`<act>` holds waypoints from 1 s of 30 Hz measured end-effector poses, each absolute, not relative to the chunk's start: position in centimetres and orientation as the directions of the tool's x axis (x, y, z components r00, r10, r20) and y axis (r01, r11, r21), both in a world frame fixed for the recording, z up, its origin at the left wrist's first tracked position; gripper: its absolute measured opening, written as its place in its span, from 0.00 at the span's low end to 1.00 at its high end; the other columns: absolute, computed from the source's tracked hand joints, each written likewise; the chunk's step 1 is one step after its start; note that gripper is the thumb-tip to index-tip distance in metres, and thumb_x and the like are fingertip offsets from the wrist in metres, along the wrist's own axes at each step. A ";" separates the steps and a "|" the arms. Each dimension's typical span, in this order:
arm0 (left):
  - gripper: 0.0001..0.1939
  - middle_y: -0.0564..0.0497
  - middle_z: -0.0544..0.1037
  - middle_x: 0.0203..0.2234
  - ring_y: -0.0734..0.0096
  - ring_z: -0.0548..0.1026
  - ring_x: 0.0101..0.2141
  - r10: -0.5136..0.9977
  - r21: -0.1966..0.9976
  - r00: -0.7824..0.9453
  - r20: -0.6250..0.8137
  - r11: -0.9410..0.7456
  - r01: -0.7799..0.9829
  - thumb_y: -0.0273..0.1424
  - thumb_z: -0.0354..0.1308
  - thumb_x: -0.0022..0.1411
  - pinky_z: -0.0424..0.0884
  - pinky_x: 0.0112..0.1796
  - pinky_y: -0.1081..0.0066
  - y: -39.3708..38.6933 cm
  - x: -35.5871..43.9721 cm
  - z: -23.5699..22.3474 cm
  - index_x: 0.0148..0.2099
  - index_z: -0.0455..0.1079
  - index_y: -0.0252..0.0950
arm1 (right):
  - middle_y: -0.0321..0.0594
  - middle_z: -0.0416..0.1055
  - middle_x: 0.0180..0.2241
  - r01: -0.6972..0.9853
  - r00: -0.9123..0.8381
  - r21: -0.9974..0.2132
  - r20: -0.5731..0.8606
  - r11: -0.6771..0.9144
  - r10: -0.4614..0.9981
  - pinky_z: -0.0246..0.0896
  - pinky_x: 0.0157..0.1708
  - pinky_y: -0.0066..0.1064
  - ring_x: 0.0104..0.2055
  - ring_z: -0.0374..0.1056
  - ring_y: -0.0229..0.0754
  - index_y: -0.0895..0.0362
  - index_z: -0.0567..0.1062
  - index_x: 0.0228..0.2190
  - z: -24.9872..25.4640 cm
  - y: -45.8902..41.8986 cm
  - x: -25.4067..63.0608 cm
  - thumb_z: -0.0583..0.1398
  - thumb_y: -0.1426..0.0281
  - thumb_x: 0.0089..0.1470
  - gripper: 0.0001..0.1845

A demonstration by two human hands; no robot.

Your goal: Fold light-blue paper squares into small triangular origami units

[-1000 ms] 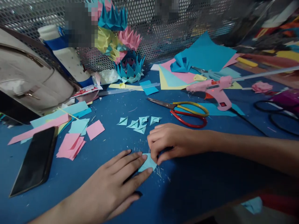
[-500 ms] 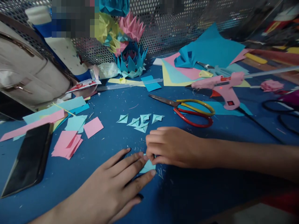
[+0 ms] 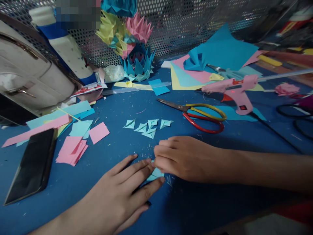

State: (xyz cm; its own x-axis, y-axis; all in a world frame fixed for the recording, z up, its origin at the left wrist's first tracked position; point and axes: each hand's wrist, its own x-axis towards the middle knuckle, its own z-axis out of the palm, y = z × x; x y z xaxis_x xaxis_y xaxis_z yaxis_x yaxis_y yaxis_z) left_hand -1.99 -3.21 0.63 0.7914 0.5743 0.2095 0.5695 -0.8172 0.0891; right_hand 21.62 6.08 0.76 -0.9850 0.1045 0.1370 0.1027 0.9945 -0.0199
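Note:
A small light-blue paper [image 3: 157, 173] with folds lies on the blue tabletop, partly hidden by both hands. My left hand [image 3: 122, 189] rests flat with its fingers spread, the fingertips pressing the paper down at its left and lower edges. Curled fingers of my right hand [image 3: 184, 159] close on the paper's top right part; the thumb is hidden. Just beyond the hands sit several folded light-blue paper pieces [image 3: 149, 132] in a loose group.
Scissors [image 3: 181, 107] with red and yellow handles and a pink glue gun [image 3: 241, 94] lie beyond my right hand. Pink paper squares [image 3: 70, 150] and a phone [image 3: 30, 163] are at left. Paper flowers [image 3: 138, 63], a bottle [image 3: 66, 45] and a white bag [image 3: 34, 62] stand behind.
My right hand has rolled slightly, so its thumb is now tucked out of sight at the paper. My left hand stays on the paper. The whole view has shifted a little.

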 end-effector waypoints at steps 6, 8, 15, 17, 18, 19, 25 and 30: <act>0.21 0.50 0.73 0.55 0.65 0.66 0.59 0.589 0.111 0.787 0.187 -0.808 0.578 0.35 0.41 0.76 0.53 0.65 0.58 -3.3 -2.0 0.5 0.65 0.64 0.42 | 0.41 0.68 0.37 0.110 -0.982 -0.062 0.149 0.992 0.118 0.57 0.32 0.33 0.35 0.63 0.41 0.58 0.71 0.38 0.7 6.5 21.8 0.49 0.77 0.65 0.11; 0.21 0.50 0.72 0.56 0.64 0.66 0.59 0.585 0.115 0.791 0.180 -0.811 0.573 0.34 0.41 0.76 0.55 0.64 0.57 -3.3 -2.0 0.4 0.65 0.63 0.42 | 0.40 0.69 0.39 0.077 -0.977 -0.081 0.191 0.994 0.092 0.58 0.34 0.33 0.36 0.62 0.40 0.56 0.70 0.42 0.8 7.0 22.2 0.48 0.76 0.67 0.12; 0.22 0.47 0.70 0.59 0.62 0.63 0.62 0.588 0.140 0.795 0.152 -0.809 0.572 0.33 0.40 0.75 0.55 0.65 0.53 -3.6 -2.1 0.0 0.67 0.60 0.40 | 0.37 0.72 0.39 -0.136 -0.942 -0.006 0.312 0.991 -0.128 0.55 0.32 0.33 0.36 0.62 0.38 0.56 0.73 0.38 1.5 8.5 23.2 0.49 0.75 0.68 0.13; 0.23 0.46 0.69 0.59 0.61 0.63 0.62 0.575 0.133 0.805 0.146 -0.818 0.560 0.32 0.40 0.75 0.55 0.64 0.52 -3.6 -2.2 -0.1 0.67 0.60 0.39 | 0.37 0.73 0.38 -0.161 -0.939 0.010 0.308 0.987 -0.157 0.53 0.30 0.34 0.35 0.62 0.38 0.56 0.74 0.37 1.6 8.5 23.1 0.49 0.75 0.68 0.14; 0.23 0.46 0.69 0.59 0.61 0.63 0.62 0.572 0.130 0.806 0.149 -0.820 0.558 0.32 0.40 0.75 0.55 0.64 0.52 -3.6 -2.2 -0.1 0.67 0.60 0.39 | 0.37 0.73 0.37 -0.169 -0.937 0.019 0.307 0.985 -0.167 0.53 0.30 0.35 0.35 0.62 0.38 0.57 0.74 0.36 1.5 8.5 23.1 0.49 0.75 0.68 0.15; 0.23 0.46 0.69 0.59 0.61 0.63 0.62 0.572 0.128 0.806 0.153 -0.820 0.557 0.31 0.40 0.75 0.55 0.64 0.52 -3.6 -2.3 -0.2 0.67 0.60 0.39 | 0.38 0.73 0.36 -0.177 -0.933 0.032 0.311 0.984 -0.178 0.53 0.29 0.35 0.35 0.63 0.38 0.57 0.74 0.36 1.5 8.4 23.1 0.48 0.75 0.68 0.15; 0.22 0.46 0.71 0.58 0.60 0.65 0.61 0.563 0.120 0.806 0.185 -0.826 0.550 0.31 0.40 0.75 0.59 0.63 0.53 -3.6 -2.3 0.2 0.66 0.62 0.37 | 0.39 0.74 0.40 -0.185 -0.919 0.075 0.339 0.980 -0.200 0.53 0.31 0.35 0.39 0.65 0.39 0.58 0.74 0.39 0.9 7.9 22.6 0.48 0.76 0.67 0.15; 0.21 0.47 0.74 0.55 0.61 0.69 0.58 0.564 0.120 0.803 0.192 -0.826 0.551 0.32 0.42 0.75 0.63 0.61 0.55 -3.3 -2.2 0.6 0.65 0.65 0.39 | 0.38 0.71 0.37 -0.066 -0.962 0.033 0.262 0.997 -0.072 0.51 0.31 0.35 0.35 0.62 0.41 0.56 0.73 0.39 0.6 7.4 21.6 0.51 0.76 0.66 0.11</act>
State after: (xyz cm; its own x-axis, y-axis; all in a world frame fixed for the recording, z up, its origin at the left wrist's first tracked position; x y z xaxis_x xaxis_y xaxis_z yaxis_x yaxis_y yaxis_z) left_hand -2.17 -3.34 0.59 0.8030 0.5642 0.1919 0.5515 -0.8256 0.1198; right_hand 21.65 7.38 0.60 -0.9623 -0.0724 0.2622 -0.0659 0.9973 0.0334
